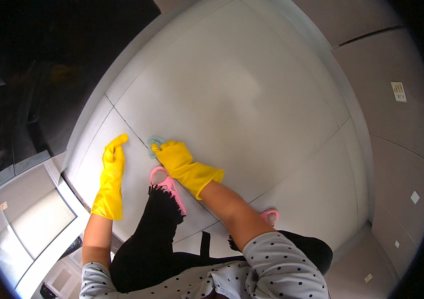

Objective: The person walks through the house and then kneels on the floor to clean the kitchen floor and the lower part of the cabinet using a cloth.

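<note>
Both my hands wear long yellow rubber gloves. My right hand (173,155) is closed on a bunched grey-green cloth (155,143) and presses it to the tiled floor (232,134), along a dark joint between tiles. Part of the cloth sticks out past the fingers; the rest is hidden under the glove. To the left, my left hand (114,152) is held apart from the cloth, with nothing visible in it. Its fingers extend forward and bend toward the right, seen mostly from the side.
Pink sandals (168,187) are on my feet, the left one just behind my right hand. Grey cabinet fronts (391,114) line the right side. A glossy black front (47,84) stands at the left, with a white-framed cabinet (47,209) nearer me.
</note>
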A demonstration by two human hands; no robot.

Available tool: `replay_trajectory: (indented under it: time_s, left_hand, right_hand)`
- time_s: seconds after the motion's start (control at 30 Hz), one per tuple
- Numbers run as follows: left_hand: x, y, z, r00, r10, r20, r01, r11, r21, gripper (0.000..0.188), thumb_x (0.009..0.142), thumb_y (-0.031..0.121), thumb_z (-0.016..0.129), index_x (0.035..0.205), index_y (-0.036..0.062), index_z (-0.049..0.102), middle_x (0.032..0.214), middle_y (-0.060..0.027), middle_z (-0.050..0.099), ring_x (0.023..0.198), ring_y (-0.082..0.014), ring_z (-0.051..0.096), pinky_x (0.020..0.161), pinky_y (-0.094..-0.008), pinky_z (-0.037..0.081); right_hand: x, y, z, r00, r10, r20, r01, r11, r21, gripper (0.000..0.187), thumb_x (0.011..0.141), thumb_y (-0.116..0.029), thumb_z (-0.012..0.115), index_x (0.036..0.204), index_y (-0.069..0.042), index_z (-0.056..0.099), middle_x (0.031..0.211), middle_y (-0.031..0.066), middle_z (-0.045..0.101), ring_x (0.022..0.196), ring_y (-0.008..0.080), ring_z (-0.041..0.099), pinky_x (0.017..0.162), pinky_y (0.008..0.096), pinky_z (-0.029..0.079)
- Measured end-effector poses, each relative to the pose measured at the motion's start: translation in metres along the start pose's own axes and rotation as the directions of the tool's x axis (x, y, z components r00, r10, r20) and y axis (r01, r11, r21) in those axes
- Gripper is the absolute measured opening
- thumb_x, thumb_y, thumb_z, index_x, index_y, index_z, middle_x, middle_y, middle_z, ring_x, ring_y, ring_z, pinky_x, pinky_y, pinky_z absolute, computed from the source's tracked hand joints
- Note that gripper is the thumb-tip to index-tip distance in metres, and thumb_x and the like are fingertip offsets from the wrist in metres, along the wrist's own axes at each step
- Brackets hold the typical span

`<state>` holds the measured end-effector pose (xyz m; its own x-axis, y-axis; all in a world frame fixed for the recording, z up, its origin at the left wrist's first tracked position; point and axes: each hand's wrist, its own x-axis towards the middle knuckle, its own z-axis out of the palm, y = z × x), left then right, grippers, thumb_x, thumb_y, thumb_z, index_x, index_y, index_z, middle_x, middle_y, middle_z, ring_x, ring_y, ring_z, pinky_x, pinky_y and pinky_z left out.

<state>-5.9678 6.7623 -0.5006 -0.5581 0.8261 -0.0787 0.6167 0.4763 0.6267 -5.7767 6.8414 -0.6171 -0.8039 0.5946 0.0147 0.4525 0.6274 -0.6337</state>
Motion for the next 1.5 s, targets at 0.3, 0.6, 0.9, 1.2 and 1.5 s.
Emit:
replay_trajectory:
  time_s: [0.3,0.6,0.9,1.2,1.5]
  left_hand:
    - [-0.022,-0.031,-0.020,0.997,-0.073,-0.036,0.076,0.993,0.095,0.026,0.095,0.002,0.052,0.108,0.0089,0.073,0.112,-0.0092,0.073,0.110,-0.0290,0.065,0.101,-0.0342,0.045]
    - [0.025,0.032,0.003,0.999,-0.021,0.039,0.021,1.000,0.010,0.027,0.097,0.004,0.052,0.112,0.0103,0.072,0.115,-0.0092,0.071,0.112,-0.0276,0.064,0.100,-0.0332,0.045]
    - [0.057,0.063,0.042,0.956,0.245,0.164,-0.247,0.969,-0.007,0.028,0.093,0.004,0.056,0.116,0.0096,0.070,0.117,-0.0108,0.069,0.111,-0.0289,0.063,0.098,-0.0361,0.047]
    - [0.078,0.089,0.085,0.937,0.330,0.112,-0.320,0.943,-0.097,0.027,0.093,0.006,0.057,0.117,0.0127,0.070,0.116,-0.0132,0.069,0.112,-0.0322,0.062,0.098,-0.0385,0.047]
    - [0.063,0.083,0.058,0.965,0.185,0.186,-0.183,0.983,-0.031,0.027,0.094,0.006,0.056,0.117,0.0092,0.070,0.119,-0.0114,0.069,0.115,-0.0300,0.061,0.102,-0.0364,0.046]
  right_hand:
    - [-0.047,0.282,-0.251,0.772,0.368,-0.519,-0.530,0.823,-0.204,0.027,0.097,-0.022,0.059,0.118,-0.006,0.068,0.088,0.0179,0.068,0.074,0.0348,0.063,0.067,0.0462,0.050]
    - [-0.145,0.070,-0.148,0.900,-0.156,0.408,0.196,0.979,-0.059,0.036,0.084,-0.013,0.061,0.120,-0.013,0.061,0.089,0.0157,0.069,0.077,0.0375,0.066,0.067,0.0489,0.053]
    - [-0.142,0.179,-0.182,0.950,0.297,-0.090,-0.311,0.918,-0.246,0.037,0.095,-0.038,0.057,0.118,-0.009,0.062,0.089,0.0165,0.068,0.082,0.0383,0.066,0.070,0.0481,0.052]
    - [-0.068,0.089,-0.140,0.973,0.148,-0.178,-0.170,0.979,-0.115,0.021,0.095,-0.021,0.052,0.104,-0.009,0.066,0.083,0.0184,0.068,0.078,0.0388,0.066,0.075,0.0506,0.052]
    - [-0.069,0.168,-0.188,0.817,0.540,-0.200,-0.558,0.829,-0.039,0.037,0.106,-0.035,0.040,0.109,-0.010,0.067,0.087,0.0175,0.070,0.078,0.0373,0.066,0.069,0.0493,0.051]
